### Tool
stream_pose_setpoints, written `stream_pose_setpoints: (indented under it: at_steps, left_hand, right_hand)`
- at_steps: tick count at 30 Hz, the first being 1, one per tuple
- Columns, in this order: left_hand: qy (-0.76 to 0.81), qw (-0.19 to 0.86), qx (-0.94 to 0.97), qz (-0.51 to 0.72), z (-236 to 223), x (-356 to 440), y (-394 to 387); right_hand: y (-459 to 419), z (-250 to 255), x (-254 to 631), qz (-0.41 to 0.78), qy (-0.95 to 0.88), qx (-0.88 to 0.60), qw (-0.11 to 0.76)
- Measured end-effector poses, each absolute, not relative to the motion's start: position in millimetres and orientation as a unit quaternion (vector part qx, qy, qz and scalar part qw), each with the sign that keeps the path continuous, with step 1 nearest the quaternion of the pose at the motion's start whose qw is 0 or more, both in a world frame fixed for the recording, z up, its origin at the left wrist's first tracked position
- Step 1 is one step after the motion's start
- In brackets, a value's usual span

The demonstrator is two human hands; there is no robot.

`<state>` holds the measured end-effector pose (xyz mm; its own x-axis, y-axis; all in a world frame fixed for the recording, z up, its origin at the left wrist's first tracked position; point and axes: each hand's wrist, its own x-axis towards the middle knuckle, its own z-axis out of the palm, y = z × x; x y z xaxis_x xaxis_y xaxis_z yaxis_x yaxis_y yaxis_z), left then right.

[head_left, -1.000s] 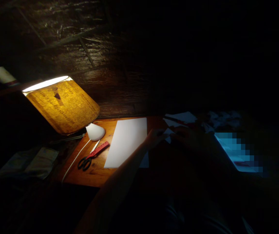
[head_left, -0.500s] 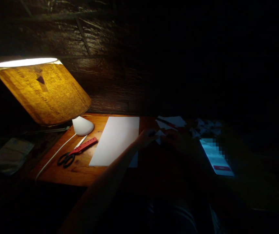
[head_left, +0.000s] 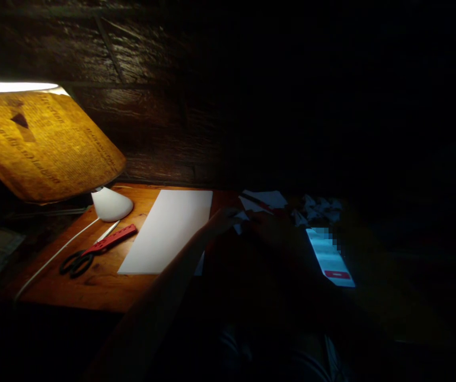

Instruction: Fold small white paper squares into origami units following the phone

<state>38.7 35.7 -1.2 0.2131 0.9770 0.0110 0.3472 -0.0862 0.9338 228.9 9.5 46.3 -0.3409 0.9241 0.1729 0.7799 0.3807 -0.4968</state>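
Between my two hands is a small folded piece of white paper (head_left: 240, 223). My left hand (head_left: 224, 218), lit from the lamp side, pinches its left edge. On the other side my right hand (head_left: 263, 224) closes on the paper, though deep shadow hides most of its fingers. A stack of white paper sheets (head_left: 168, 228) lies under and left of my left forearm. Just beyond the hands are a smaller white sheet (head_left: 273, 198) and a dark pen-like stick (head_left: 256, 201) lying across it. Several small folded white paper pieces (head_left: 318, 208) sit in a cluster to the right.
A lamp with a printed yellow shade (head_left: 48, 143) and white base (head_left: 111, 205) stands at the left. Scissors (head_left: 77, 262) lie by a red perforated strip (head_left: 117, 239) on the wooden table (head_left: 104, 292). A lit phone (head_left: 329, 254) lies at the right.
The whole view has shifted, so the lamp, table and hands appear further left. Both hands still hold the small paper, which shows at a slightly different tilt.
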Motion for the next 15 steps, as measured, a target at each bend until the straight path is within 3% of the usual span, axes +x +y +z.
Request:
stream_pose_setpoints:
  at_steps: [8,15]
  left_hand:
    - [0.463,0.447,0.619,0.450,-7,44,27]
    - [0.430,0.515,0.550,0.498,2,42,21]
  right_hand:
    - [15,34,236,0.131,-0.829,-0.498,0.219]
    - [16,43,232,0.245,-0.805,-0.465,0.276]
